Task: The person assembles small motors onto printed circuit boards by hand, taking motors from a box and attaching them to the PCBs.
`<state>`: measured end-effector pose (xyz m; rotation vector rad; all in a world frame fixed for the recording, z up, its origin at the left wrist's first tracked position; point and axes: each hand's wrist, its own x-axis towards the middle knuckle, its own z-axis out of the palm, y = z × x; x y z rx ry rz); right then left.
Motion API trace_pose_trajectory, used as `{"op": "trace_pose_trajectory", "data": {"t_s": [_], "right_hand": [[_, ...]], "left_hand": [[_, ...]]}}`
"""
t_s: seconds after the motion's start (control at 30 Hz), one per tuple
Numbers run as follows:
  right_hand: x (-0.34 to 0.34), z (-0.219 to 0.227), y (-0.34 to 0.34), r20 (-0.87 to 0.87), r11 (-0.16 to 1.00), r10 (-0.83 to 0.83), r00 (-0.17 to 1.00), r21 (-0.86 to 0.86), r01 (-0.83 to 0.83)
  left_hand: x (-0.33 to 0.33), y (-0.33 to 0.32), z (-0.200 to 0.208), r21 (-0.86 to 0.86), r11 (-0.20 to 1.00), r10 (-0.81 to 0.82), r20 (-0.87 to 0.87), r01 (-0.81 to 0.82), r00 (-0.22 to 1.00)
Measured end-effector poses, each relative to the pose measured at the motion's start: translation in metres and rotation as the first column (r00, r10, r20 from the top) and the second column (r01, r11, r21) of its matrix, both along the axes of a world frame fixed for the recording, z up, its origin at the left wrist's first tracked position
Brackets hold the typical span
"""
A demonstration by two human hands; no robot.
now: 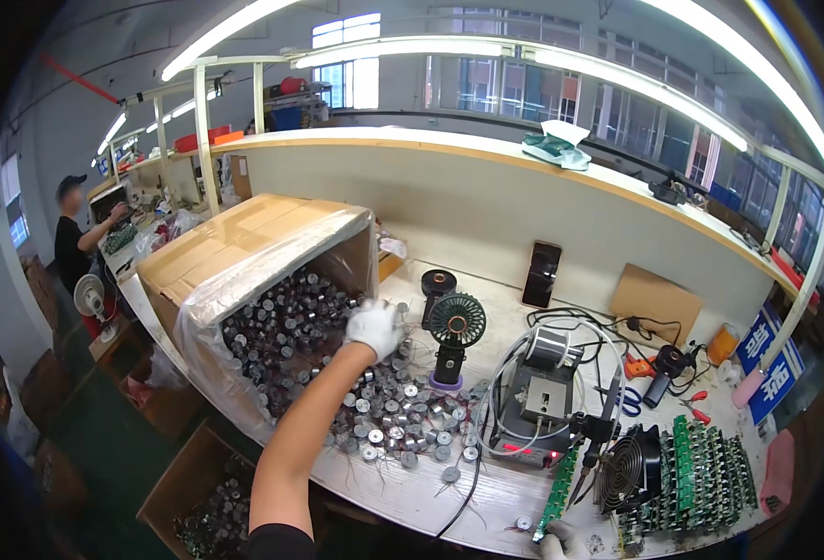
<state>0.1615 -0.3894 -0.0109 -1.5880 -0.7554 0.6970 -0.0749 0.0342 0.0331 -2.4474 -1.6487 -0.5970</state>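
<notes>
My left hand (375, 329), in a white glove, reaches over a heap of small round silver motors (395, 411) with thin wires. The heap spills from a tipped cardboard box (253, 245) lined with clear plastic. Its fingers are smeared and partly turned away, so I cannot make out whether they hold a motor. At the lower edge my right hand (563, 543), also gloved, is closed on the near end of a narrow green circuit board strip (558, 493). This strip lies beside a soldering station (538, 411) with a solder wire spool (554, 347) on top.
A black fan (628, 471) stands near rows of green boards (711, 481). Behind the heap is a small desk fan (456, 322). Blue scissors (630, 401), red-handled pliers (697, 409) and cables lie rightward. A floor carton (197, 485) holds more parts. A co-worker (74, 233) is far left.
</notes>
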Motion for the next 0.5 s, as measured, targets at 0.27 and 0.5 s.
{"op": "trace_pose_trajectory", "data": {"t_s": [0.27, 0.5], "right_hand": [[0.001, -0.012, 0.001, -0.029, 1.000, -0.021, 0.999, 0.016, 0.022], [0.001, -0.001, -0.002, -0.036, 1.000, 0.004, 0.999, -0.011, -0.004]], "left_hand": [[-0.020, 0.022, -0.004, -0.279, 0.950, 0.101, -0.141, -0.137, 0.985], [-0.027, 0.000, -0.001, -0.408, 0.912, 0.013, -0.071, -0.041, 0.997]]}}
